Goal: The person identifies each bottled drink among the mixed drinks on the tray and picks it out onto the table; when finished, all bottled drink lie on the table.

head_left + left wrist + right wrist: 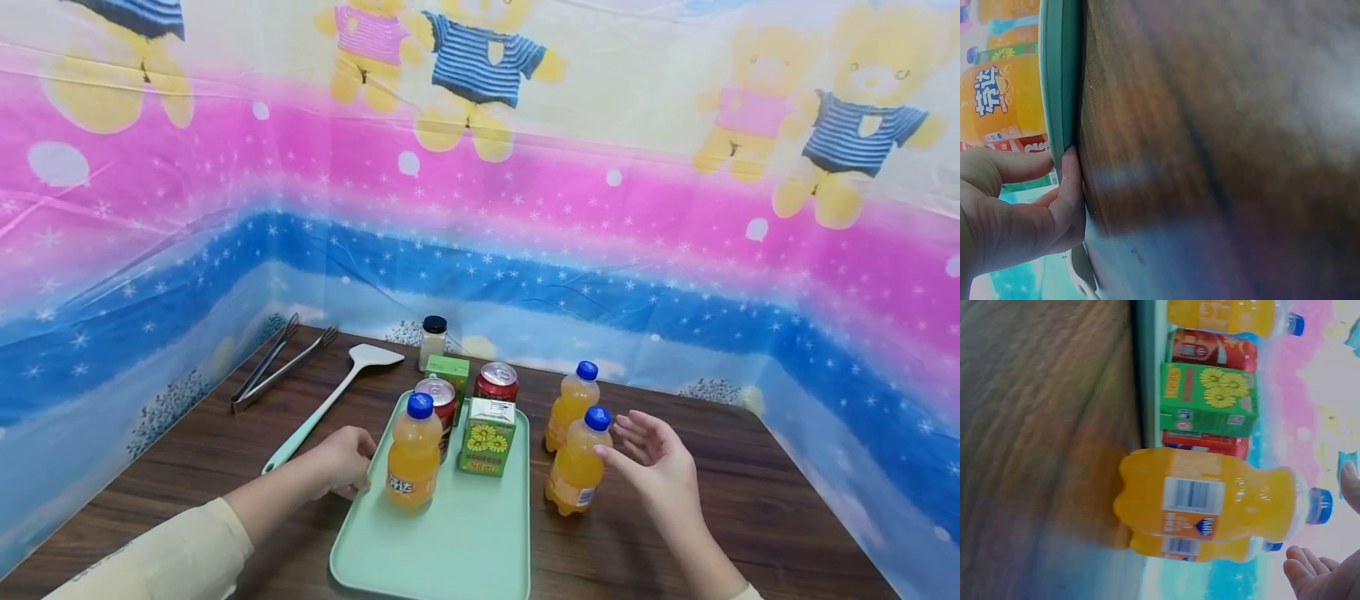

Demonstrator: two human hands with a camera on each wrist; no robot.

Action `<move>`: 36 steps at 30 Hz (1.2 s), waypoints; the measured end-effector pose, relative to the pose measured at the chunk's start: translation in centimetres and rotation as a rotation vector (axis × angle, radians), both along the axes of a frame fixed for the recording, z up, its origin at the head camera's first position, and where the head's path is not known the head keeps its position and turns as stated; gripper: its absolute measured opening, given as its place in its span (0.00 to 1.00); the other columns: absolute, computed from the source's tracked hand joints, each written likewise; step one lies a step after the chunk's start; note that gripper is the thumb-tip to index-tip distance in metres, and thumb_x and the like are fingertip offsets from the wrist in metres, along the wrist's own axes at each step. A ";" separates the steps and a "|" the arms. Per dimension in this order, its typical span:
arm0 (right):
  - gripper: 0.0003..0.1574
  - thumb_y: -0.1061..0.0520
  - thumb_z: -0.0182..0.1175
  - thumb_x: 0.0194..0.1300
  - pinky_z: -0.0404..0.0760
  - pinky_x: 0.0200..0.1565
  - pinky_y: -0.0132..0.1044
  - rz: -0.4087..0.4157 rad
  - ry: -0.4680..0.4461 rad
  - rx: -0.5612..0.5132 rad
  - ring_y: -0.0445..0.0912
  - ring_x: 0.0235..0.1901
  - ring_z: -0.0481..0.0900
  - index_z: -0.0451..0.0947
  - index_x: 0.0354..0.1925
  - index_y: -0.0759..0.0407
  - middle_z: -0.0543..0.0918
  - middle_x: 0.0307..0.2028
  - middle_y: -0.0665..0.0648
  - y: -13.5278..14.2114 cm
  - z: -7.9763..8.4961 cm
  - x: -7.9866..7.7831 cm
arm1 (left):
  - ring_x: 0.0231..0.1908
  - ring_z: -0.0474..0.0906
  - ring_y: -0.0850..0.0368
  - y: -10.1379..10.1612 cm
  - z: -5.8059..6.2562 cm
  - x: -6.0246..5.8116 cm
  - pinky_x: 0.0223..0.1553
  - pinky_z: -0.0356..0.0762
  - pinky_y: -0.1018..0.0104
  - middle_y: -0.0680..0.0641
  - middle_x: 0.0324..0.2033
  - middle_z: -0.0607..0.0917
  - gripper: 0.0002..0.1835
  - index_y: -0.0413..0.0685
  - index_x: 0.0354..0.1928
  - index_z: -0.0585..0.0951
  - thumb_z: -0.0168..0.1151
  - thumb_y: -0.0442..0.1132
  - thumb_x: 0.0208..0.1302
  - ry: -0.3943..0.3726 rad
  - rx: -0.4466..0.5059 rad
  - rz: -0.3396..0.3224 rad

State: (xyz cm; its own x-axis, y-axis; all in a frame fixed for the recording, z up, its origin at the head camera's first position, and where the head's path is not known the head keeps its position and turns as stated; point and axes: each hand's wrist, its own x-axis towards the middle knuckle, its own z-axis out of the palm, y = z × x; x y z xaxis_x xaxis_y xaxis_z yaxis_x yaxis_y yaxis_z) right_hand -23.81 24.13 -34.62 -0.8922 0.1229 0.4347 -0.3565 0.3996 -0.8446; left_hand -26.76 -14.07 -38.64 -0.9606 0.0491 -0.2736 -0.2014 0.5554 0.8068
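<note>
My left hand (347,463) pinches the left rim of a pale green tray (465,550); in the left wrist view, thumb and fingers (1070,181) meet at its edge. On the tray stand an orange soda bottle (414,467) with a blue cap, a green drink carton (486,446) with yellow flowers, two red cans (497,382) and a second green carton (450,371), partly hidden. My right hand (663,467) is beside the nearer of two orange soda bottles (576,475) on the table, fingers spread and holding nothing. Behind it stands the other bottle (567,408).
Metal tongs (277,367) lie at the table's back left. Next to them is a turner (337,400) with a pale green handle. A small jar (432,342) with a black lid stands behind the tray. Printed cloth walls (525,258) border the wooden table (750,517).
</note>
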 end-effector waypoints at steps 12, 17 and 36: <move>0.40 0.62 0.72 0.48 0.73 0.51 0.29 0.050 0.106 -0.081 0.49 0.53 0.75 0.67 0.58 0.62 0.77 0.52 0.58 -1.5 1.6 1.1 | 0.31 0.74 0.49 0.0 0.0 0.0 0.28 0.81 0.60 0.40 0.33 0.73 0.18 0.31 0.45 0.70 0.58 0.17 0.50 -0.006 -0.001 0.003; 0.39 0.65 0.72 0.47 0.74 0.52 0.33 0.107 0.131 -0.096 0.47 0.52 0.76 0.67 0.58 0.62 0.77 0.52 0.59 -2.5 1.9 1.4 | 0.31 0.74 0.50 0.0 0.0 0.0 0.27 0.81 0.60 0.40 0.33 0.73 0.18 0.31 0.45 0.71 0.59 0.17 0.50 -0.005 -0.005 -0.001; 0.39 0.63 0.72 0.47 0.72 0.54 0.36 0.287 0.221 -0.015 0.46 0.55 0.74 0.68 0.58 0.59 0.77 0.53 0.56 -6.6 2.1 2.3 | 0.30 0.75 0.50 0.1 0.0 0.0 0.27 0.81 0.60 0.40 0.32 0.74 0.17 0.32 0.43 0.71 0.59 0.17 0.51 -0.002 -0.009 -0.001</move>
State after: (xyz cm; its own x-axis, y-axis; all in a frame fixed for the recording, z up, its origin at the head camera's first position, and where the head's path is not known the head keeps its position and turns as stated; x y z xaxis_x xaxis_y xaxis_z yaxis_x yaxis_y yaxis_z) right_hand -21.49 17.49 -32.53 -0.7759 -0.1112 0.6210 -0.6270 0.2449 -0.7396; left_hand -26.75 -14.01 -38.61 -0.9601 0.0478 -0.2756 -0.2021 0.5625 0.8017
